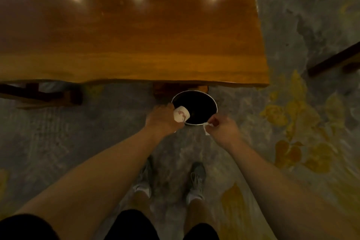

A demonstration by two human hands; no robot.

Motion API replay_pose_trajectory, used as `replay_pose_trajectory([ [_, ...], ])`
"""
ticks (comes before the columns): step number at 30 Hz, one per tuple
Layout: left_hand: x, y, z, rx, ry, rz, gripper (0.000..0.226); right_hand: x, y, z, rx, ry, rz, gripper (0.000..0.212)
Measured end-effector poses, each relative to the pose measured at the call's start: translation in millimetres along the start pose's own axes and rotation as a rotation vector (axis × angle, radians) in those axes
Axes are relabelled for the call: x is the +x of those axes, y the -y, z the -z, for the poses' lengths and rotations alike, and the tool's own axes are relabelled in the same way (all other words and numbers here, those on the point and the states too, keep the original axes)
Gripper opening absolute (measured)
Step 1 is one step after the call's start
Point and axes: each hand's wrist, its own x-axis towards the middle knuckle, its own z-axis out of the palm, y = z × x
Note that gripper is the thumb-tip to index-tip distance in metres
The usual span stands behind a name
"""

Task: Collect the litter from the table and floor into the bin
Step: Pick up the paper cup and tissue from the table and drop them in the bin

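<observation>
A round bin [211, 100] with a metal rim and a dark inside stands on the floor just in front of the table's near edge. My left hand [162, 118] grips a white paper cup [181, 114] with red print, tipped on its side over the bin's left rim. My right hand [224, 127] is at the bin's near right rim and pinches a small white scrap of paper [206, 127] between its fingers. What lies inside the bin is too dark to make out.
The glossy wooden table [136, 35] fills the upper half of the view. A dark chair base [41, 94] stands under it at the left, and more dark chair legs [331, 60] are at the right. My feet [196, 181] stand on a grey and yellow patterned floor.
</observation>
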Motion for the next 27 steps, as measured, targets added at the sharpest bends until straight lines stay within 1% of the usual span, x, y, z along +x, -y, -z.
replay_pose_trajectory([
  [3, 46.1, 2.5, -30.2, 0.001, -0.021, -0.040, 0.070, 38.8, -21.8, -27.6, 0.080, -0.014, -0.072, 0.009],
  [8, 111.4, 4.4, -65.3, 0.067, -0.076, 0.005, 0.076, 93.0, -48.3, -52.5, 0.189, -0.073, -0.188, 0.005],
  [12, 143.5, 4.4, -85.4, 0.108, -0.102, -0.003, 0.078, 126.5, -64.2, -59.2, 0.217, -0.132, -0.187, 0.005],
  [14, 153.0, 3.3, -93.0, 0.132, -0.100, 0.005, 0.080, 138.1, -71.3, -65.0, 0.202, -0.131, -0.177, 0.005],
  [15, 156.8, 2.6, -95.2, 0.142, -0.098, 0.005, 0.084, 142.5, -73.9, -68.1, 0.196, -0.112, -0.167, 0.009],
  [18, 158.2, 3.6, -101.4, 0.174, -0.116, -0.010, 0.102, 146.0, -79.3, -77.9, 0.155, -0.025, -0.128, 0.042],
  [19, 156.3, 5.7, -103.0, 0.178, -0.128, -0.013, 0.104, 144.4, -79.6, -80.4, 0.146, -0.005, -0.117, 0.048],
  [20, 153.1, 8.0, -104.4, 0.178, -0.136, -0.015, 0.104, 142.3, -79.6, -82.0, 0.137, 0.006, -0.107, 0.049],
  [22, 145.5, 14.2, -105.4, 0.170, -0.128, -0.015, 0.093, 135.9, -77.8, -82.9, 0.098, 0.023, -0.092, 0.041],
  [24, 133.6, 21.2, -101.1, 0.139, -0.129, -0.016, 0.074, 123.4, -71.1, -80.2, 0.035, 0.045, -0.064, 0.032],
  [27, 106.6, 31.0, -86.4, 0.062, -0.120, -0.027, 0.046, 98.7, -49.8, -70.3, -0.101, 0.030, 0.034, 0.026],
])
